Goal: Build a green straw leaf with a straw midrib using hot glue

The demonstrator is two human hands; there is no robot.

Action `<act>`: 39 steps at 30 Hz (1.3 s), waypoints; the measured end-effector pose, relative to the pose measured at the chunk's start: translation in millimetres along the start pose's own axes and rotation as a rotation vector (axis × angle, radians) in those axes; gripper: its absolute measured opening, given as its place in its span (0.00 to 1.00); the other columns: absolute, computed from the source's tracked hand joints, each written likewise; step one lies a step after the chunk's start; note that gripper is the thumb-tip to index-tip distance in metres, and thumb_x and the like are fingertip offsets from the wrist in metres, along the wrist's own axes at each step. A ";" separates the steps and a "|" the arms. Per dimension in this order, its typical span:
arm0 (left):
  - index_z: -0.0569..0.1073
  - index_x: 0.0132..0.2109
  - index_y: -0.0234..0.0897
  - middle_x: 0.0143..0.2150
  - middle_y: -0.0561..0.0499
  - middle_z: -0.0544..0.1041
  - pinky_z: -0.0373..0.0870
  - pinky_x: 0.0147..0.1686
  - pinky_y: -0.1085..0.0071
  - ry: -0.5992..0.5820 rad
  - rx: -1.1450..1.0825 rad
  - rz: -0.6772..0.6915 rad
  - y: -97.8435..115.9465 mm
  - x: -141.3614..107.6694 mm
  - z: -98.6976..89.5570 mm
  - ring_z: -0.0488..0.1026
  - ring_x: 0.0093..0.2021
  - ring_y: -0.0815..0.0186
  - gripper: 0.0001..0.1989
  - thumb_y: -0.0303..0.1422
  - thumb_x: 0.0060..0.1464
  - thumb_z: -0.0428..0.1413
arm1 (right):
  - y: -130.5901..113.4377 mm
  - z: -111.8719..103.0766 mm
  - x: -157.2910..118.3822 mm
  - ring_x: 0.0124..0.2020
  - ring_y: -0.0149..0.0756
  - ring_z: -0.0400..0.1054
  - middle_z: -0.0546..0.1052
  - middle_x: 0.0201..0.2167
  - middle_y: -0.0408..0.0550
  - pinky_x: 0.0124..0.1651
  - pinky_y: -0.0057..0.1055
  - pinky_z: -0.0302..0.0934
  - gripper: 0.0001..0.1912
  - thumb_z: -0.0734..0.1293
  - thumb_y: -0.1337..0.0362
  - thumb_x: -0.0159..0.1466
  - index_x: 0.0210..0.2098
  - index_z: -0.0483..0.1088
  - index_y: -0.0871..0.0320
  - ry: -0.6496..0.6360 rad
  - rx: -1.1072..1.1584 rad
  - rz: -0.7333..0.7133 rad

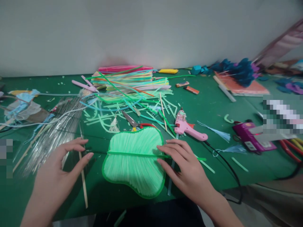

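A light green leaf-shaped piece (134, 170) with a darker green edge and a green strip across its middle lies near the table's front edge. A thin dark wire runs out of its left side. My right hand (184, 167) is at the leaf's right edge, thumb and fingertips on either side of the strip, closed on it. To the left of the leaf, my left hand (59, 170) has its thumb and fingers apart, near the wire's left part, with nothing held between them. A wooden stick (84, 186) lies beside its fingertips.
Behind the leaf are scissors (129, 119), cut green pieces and a bundle of coloured pipe cleaners (127, 78). A pink glue gun (189, 129) with a black cord lies to the right, near a purple device (253, 138). Clear rods (59, 129) spread at the left.
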State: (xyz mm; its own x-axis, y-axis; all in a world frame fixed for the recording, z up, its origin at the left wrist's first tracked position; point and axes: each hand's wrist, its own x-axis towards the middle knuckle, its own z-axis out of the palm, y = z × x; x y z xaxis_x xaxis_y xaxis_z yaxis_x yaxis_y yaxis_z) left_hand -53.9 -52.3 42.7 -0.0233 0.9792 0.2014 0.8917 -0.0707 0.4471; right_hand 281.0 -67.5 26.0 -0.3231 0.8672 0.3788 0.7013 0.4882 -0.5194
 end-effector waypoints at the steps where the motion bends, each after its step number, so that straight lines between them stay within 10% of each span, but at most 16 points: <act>1: 0.70 0.40 0.44 0.53 0.47 0.77 0.68 0.52 0.51 -0.009 0.011 -0.025 -1.2 -0.5 -1.0 0.73 0.55 0.50 0.16 0.51 0.57 0.53 | 0.0 0.1 0.0 0.55 0.47 0.63 0.76 0.46 0.53 0.56 0.47 0.64 0.16 0.67 0.68 0.66 0.53 0.70 0.59 0.005 0.001 -0.003; 8: 0.71 0.29 0.44 0.50 0.49 0.79 0.63 0.55 0.56 -0.316 -0.137 0.062 0.6 24.9 3.0 0.71 0.55 0.50 0.18 0.52 0.53 0.56 | -18.9 2.4 -8.3 0.43 0.40 0.70 0.77 0.40 0.50 0.47 0.38 0.66 0.11 0.66 0.69 0.66 0.48 0.72 0.56 0.064 0.222 0.032; 13: 0.72 0.45 0.44 0.46 0.47 0.79 0.66 0.47 0.60 -0.529 -0.298 -0.189 10.7 52.6 4.8 0.74 0.45 0.53 0.23 0.56 0.54 0.53 | -45.1 4.0 -40.1 0.22 0.30 0.70 0.73 0.28 0.42 0.20 0.24 0.59 0.13 0.62 0.53 0.68 0.40 0.70 0.56 -0.395 0.737 0.741; 17: 0.70 0.50 0.42 0.40 0.47 0.79 0.69 0.41 0.63 -0.631 -0.386 -0.238 13.4 69.2 14.1 0.75 0.42 0.56 0.26 0.57 0.54 0.53 | -48.4 -2.8 -57.0 0.30 0.32 0.75 0.73 0.36 0.44 0.24 0.22 0.63 0.19 0.67 0.47 0.63 0.42 0.65 0.56 -0.571 0.982 0.954; 24: 0.74 0.43 0.39 0.32 0.51 0.75 0.66 0.33 0.72 -0.723 -0.505 -0.278 27.7 82.9 21.3 0.71 0.33 0.64 0.22 0.53 0.52 0.58 | -40.2 -2.8 -55.2 0.46 0.40 0.74 0.73 0.38 0.46 0.36 0.28 0.67 0.24 0.69 0.42 0.60 0.44 0.63 0.53 -0.478 1.221 0.958; 31: 0.73 0.37 0.40 0.32 0.54 0.72 0.71 0.38 0.71 -0.736 -0.709 -0.333 34.5 80.2 2.1 0.72 0.35 0.65 0.17 0.48 0.50 0.62 | -40.1 5.2 -63.1 0.33 0.31 0.69 0.75 0.31 0.44 0.37 0.28 0.61 0.23 0.68 0.43 0.61 0.40 0.62 0.55 -0.395 1.207 0.883; 39: 0.73 0.40 0.40 0.32 0.55 0.73 0.75 0.38 0.71 -0.519 -0.939 -0.403 55.5 76.4 -21.2 0.74 0.34 0.67 0.16 0.45 0.50 0.65 | -34.4 -11.3 -13.4 0.28 0.31 0.71 0.72 0.29 0.38 0.31 0.28 0.64 0.21 0.71 0.50 0.62 0.44 0.58 0.50 0.159 1.185 0.763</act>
State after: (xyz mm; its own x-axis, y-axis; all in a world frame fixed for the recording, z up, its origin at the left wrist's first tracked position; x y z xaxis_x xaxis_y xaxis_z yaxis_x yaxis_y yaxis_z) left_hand -15.7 14.6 101.3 0.1529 0.9080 -0.3900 0.1672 0.3652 0.9158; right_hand 268.4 -97.1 47.4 0.0160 0.9699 -0.2430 -0.2972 -0.2275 -0.9273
